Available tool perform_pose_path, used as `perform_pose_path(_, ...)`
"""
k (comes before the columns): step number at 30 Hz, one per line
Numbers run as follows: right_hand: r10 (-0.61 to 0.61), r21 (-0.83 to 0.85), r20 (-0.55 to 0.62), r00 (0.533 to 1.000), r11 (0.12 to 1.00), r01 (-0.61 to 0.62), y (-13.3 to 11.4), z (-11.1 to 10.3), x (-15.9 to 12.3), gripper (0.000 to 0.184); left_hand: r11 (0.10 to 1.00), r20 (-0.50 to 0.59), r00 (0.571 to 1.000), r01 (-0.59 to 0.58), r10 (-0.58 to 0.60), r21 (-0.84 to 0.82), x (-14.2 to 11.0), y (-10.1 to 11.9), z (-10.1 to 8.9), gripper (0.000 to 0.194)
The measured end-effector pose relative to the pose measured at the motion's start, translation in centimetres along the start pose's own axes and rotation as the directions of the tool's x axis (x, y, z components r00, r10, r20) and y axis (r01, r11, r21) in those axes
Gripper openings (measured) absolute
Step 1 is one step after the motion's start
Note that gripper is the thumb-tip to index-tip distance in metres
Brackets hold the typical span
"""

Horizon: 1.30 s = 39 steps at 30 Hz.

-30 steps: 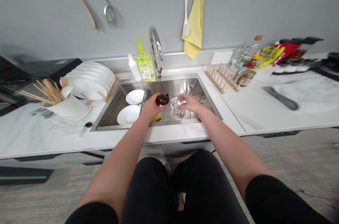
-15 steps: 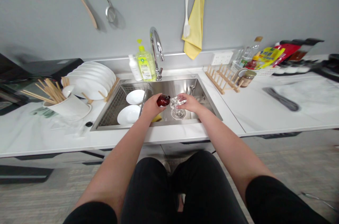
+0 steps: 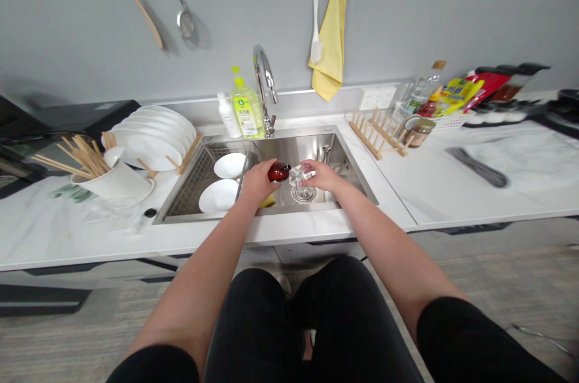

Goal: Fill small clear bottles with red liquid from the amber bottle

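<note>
White ceramic holder (image 3: 113,185) is standing at the left of the bench (image 3: 67,232), with wooden chopsticks (image 3: 85,157) sticking up from it, and white plates (image 3: 149,145) are leaning in a wooden rack (image 3: 187,154) just beside it. Inside the steel sink (image 3: 289,148), two white dishes (image 3: 218,196) are lying towards the left, next to a wire rack (image 3: 190,187). A white bottle (image 3: 228,116) and a green-yellow dish soap bottle (image 3: 246,111) are standing on the far edge, left of the chrome faucet (image 3: 265,90).

Over the middle of the sink, the left hand (image 3: 257,183) is clamping a small dark red bottle (image 3: 278,172), its top pointing right, while a yellow sponge (image 3: 266,202) is showing just below that hand. The right hand (image 3: 325,176) is gripping a clear glass (image 3: 301,177) above the drain (image 3: 304,193). The hands are apart but close, with the bottle and glass just beside each other.

Further right, a yellow towel (image 3: 329,33) is hanging on the wall, a small wooden rack (image 3: 380,136) and a jar (image 3: 420,131) are sitting on the bench, and a blurred dark utensil (image 3: 477,167) is lying near the right.
</note>
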State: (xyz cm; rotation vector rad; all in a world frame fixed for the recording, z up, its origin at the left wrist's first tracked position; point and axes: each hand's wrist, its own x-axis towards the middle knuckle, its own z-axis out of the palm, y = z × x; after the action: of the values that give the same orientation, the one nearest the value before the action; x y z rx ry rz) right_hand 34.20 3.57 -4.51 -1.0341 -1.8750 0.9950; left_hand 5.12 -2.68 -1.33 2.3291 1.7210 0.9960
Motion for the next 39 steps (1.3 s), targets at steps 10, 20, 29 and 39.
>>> perform_pose_path(10,-0.005,-0.053,0.017,1.000,0.999,0.006,-0.4,-0.1,-0.2,0.077,0.996,-0.002,1.000,-0.025,0.025,0.088,-0.1,0.9,-0.4,0.082)
perform_pose_path(20,-0.031,-0.118,0.005,1.000,0.993,0.031,-0.6,0.0,-0.2,0.069,0.963,0.063,0.998,-0.018,0.001,0.269,-0.5,1.8,-1.0,0.076)
perform_pose_path(29,-0.010,-0.150,0.022,1.000,0.989,0.013,-1.1,-0.1,-0.4,0.066,0.953,0.067,0.998,-0.010,-0.011,0.304,-0.5,2.1,-1.1,0.075)
perform_pose_path(39,-0.007,-0.145,0.046,0.999,0.989,0.013,-1.0,-0.1,-0.3,0.064,0.944,0.063,0.998,-0.020,-0.001,0.329,-0.5,2.3,-1.1,0.074)
